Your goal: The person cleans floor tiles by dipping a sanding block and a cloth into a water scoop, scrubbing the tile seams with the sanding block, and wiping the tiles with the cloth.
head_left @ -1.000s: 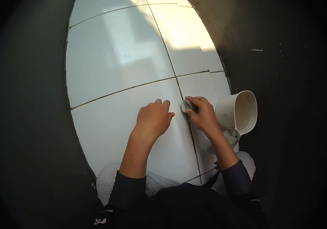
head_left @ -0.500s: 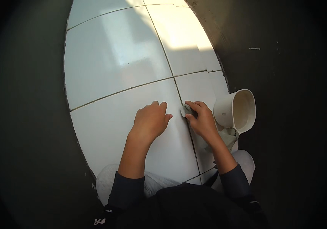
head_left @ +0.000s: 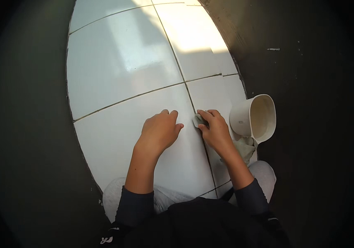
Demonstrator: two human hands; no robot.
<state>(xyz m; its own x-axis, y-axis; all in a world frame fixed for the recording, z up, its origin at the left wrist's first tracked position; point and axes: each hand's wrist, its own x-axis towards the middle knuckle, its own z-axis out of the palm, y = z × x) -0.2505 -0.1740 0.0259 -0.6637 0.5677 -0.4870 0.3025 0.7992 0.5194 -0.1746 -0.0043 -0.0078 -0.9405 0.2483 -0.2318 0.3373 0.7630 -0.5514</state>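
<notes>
My right hand (head_left: 217, 131) pinches a small, pale grey flat piece (head_left: 198, 120) between thumb and fingers. That piece meets the dark joint line (head_left: 204, 148) between two white tiles; its exact kind is unclear. On the large white tile (head_left: 110, 140) to the left, my left hand (head_left: 159, 129) is lowered with its back upward. Its fingers bend down loosely and the thumb stands apart, with nothing visible between them; the fingertips are hidden. Right of my right hand sits a white scoop-like container (head_left: 240, 118), tipped so its opening faces right.
A crumpled grey-green cloth or bag (head_left: 246, 149) lies beneath the container's handle. Dark floor (head_left: 313, 136) borders the curved tiled strip on both sides. My knees (head_left: 262, 175) rest at its near end. Sunlight falls on the far tiles (head_left: 193, 37).
The view has shifted slightly, so everything sits a little further left. Both hands keep nearly the same place on the tiles, and the right still grips the grey piece.
</notes>
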